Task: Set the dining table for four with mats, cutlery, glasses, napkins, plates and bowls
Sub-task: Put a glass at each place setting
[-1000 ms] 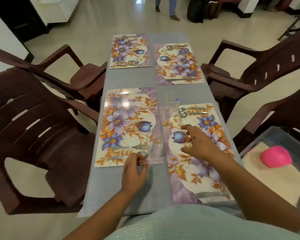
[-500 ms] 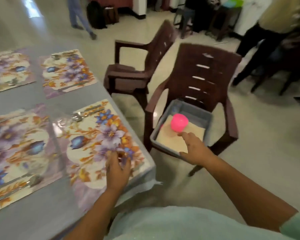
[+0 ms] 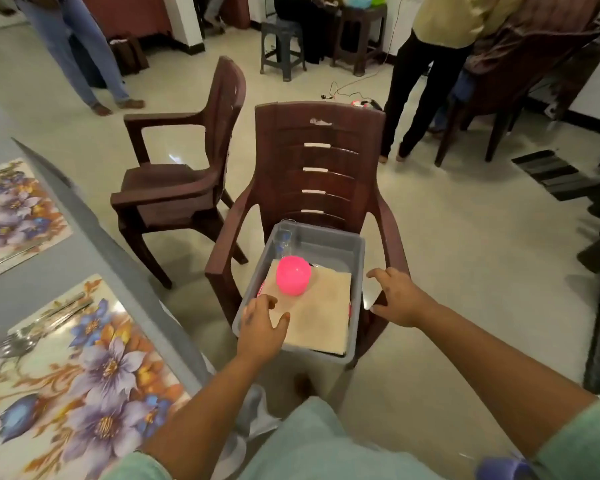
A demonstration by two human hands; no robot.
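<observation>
A grey plastic tub (image 3: 340, 242) stands on the seat of a brown chair (image 3: 321, 161). Inside it lie beige napkins (image 3: 321, 313), an upturned pink bowl (image 3: 292, 274) and a clear glass (image 3: 284, 237) at the far left corner. My left hand (image 3: 260, 325) hovers over the tub's near left rim, fingers relaxed and empty. My right hand (image 3: 397, 294) reaches to the tub's right side by the chair arm, fingers spread, holding nothing. On the grey table (image 3: 94, 230) at left lie floral mats (image 3: 80, 372) with cutlery (image 3: 35, 332).
A second brown chair (image 3: 187, 174) stands beside the table, left of the first. People stand at the back left (image 3: 73, 53) and back right (image 3: 430, 64). Stools (image 3: 283, 46) and more chairs line the far side. Tiled floor lies open to the right.
My view has turned right from the table to the chair. My left hand left the mat and came over the tub; my right hand moved from the napkins to the tub's right side.
</observation>
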